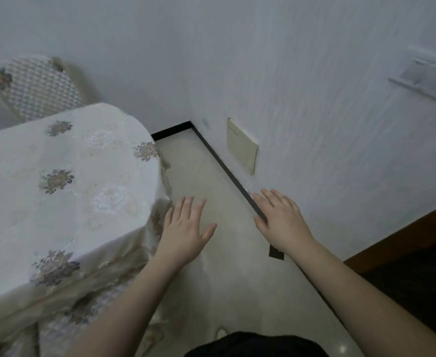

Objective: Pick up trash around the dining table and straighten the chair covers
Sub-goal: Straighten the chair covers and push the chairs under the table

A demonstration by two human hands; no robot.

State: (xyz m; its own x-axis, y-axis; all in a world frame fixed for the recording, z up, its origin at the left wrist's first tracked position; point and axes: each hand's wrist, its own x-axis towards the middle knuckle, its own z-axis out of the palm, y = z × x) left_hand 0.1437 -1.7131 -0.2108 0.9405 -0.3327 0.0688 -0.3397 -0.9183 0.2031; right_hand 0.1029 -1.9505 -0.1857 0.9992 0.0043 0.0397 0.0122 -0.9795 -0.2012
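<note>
Both your hands hover spread and empty over bare floor; your left hand (186, 225) is nearer than your right hand (280, 220) to the chair cover (35, 86), far up-left beyond the table (57, 189).

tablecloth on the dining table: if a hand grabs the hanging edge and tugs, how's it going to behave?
Probably floppy: the tablecloth hangs in soft folds and bunches at the corner beside the left hand. It would likely slide over the top rather than hold its shape, since nothing visible weighs it down. The embroidered flowers suggest thin, snag-prone fabric. Both hands, the right hand included, are open and empty.
</note>
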